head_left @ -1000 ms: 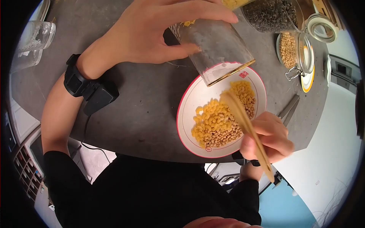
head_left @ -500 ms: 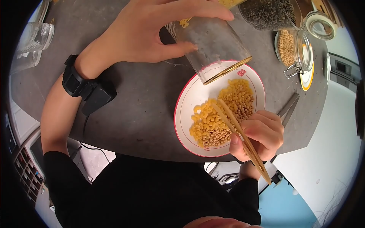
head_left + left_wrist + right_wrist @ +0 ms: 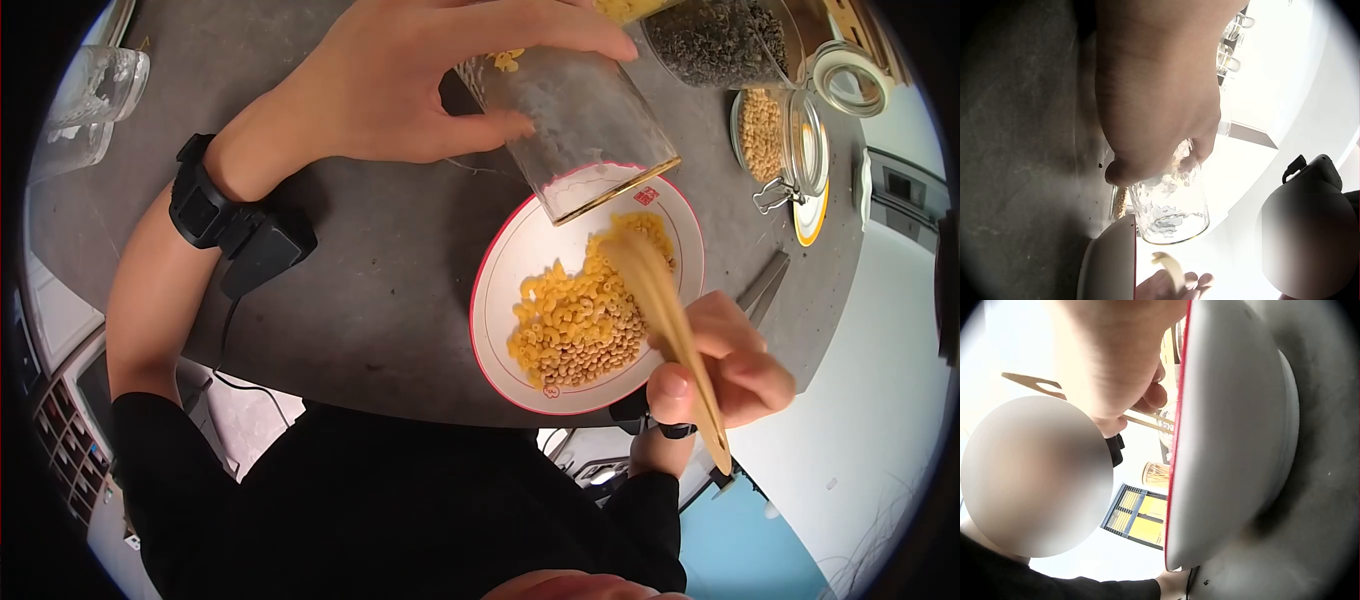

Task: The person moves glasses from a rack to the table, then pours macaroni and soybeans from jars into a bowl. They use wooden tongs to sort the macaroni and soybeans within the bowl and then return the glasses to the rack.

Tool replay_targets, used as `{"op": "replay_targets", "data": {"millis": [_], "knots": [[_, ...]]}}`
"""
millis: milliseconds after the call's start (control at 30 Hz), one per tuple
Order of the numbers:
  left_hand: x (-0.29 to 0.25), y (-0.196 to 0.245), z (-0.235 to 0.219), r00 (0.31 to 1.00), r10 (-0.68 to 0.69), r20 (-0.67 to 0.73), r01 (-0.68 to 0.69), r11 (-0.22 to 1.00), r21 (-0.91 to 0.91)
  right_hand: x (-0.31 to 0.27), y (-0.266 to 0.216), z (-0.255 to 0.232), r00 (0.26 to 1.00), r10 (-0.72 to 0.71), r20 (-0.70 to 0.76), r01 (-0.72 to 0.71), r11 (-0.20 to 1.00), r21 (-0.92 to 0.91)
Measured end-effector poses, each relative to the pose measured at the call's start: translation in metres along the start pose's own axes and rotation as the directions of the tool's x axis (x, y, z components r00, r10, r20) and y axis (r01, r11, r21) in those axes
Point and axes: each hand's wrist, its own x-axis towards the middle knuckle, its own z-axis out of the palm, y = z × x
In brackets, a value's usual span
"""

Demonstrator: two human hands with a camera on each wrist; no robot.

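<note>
My left hand [image 3: 400,85] grips a clear glass [image 3: 590,120] lying tilted, its gold-rimmed mouth over the far side of a white bowl [image 3: 520,240] with a red rim. A few pieces of yellow pasta [image 3: 507,60] sit near the glass's base. In the bowl, elbow macaroni [image 3: 565,305] lies beside and over pale brown beans [image 3: 600,358]. My right hand [image 3: 725,365] holds wooden tongs [image 3: 680,335], their blurred tips over the macaroni at the bowl's right side. The right wrist view shows mostly the bowl's outer wall [image 3: 1229,425].
Beyond the bowl stand a container of dark dried leaves [image 3: 715,40] and an open clip-top jar of beans [image 3: 762,135]. A metal utensil [image 3: 765,285] lies right of the bowl. Glassware [image 3: 95,100] is at the far left. A cable [image 3: 245,385] hangs from the left wrist camera.
The right hand has turned the tongs and shifted them right and away from the body, from the middle of the macaroni. The left hand still holds the glass tilted, nearly unmoved.
</note>
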Motion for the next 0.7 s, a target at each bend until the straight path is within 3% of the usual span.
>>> {"op": "replay_targets", "data": {"millis": [33,100,167,233,300,333,467,533,633,700], "knots": [[0.004,0.002,-0.003,1.0,-0.001,0.022,0.001,1.0,0.022,-0.001,0.001,0.003,0.993,-0.01,-0.115,0.014,0.999,0.031],[0.016,0.021,-0.015,0.998,-0.038,0.053,0.038,0.999,0.013,0.0,0.0,0.005,0.989,0.031,-0.148,-0.034,0.999,-0.014],[0.016,0.02,-0.014,0.994,-0.073,0.084,0.072,0.997,0.008,0.0,0.008,0.0,0.99,-0.122,-0.064,0.123,0.992,0.01],[0.004,0.001,0.002,1.0,0.008,-0.025,-0.008,1.0,-0.016,0.008,-0.004,-0.004,0.998,-0.055,-0.025,0.054,0.998,-0.008],[0.003,0.003,-0.004,1.0,-0.005,0.004,0.005,1.0,0.002,0.012,-0.007,-0.006,0.978,0.041,0.206,-0.018,0.994,-0.11],[0.005,0.006,-0.007,0.999,-0.018,0.032,0.017,1.0,0.016,0.011,-0.005,-0.005,0.973,0.01,0.229,0.016,0.994,-0.109],[0.012,0.017,-0.011,0.995,-0.085,0.047,0.087,0.996,-0.033,0.009,-0.004,0.0,0.974,-0.022,0.225,0.041,0.996,-0.08],[0.012,0.018,-0.008,0.997,-0.072,-0.036,0.069,0.993,-0.098,0.009,-0.005,0.001,0.973,-0.014,0.23,0.031,0.997,-0.073],[0.005,0.001,0.002,1.0,0.011,-0.023,-0.011,1.0,-0.003,0.002,-0.007,0.006,0.982,0.072,0.174,-0.053,0.992,-0.111],[0.004,0.003,-0.003,1.0,-0.009,0.005,0.009,1.0,-0.003,0.002,-0.007,0.006,0.983,0.076,0.167,-0.057,0.992,-0.116]]}}
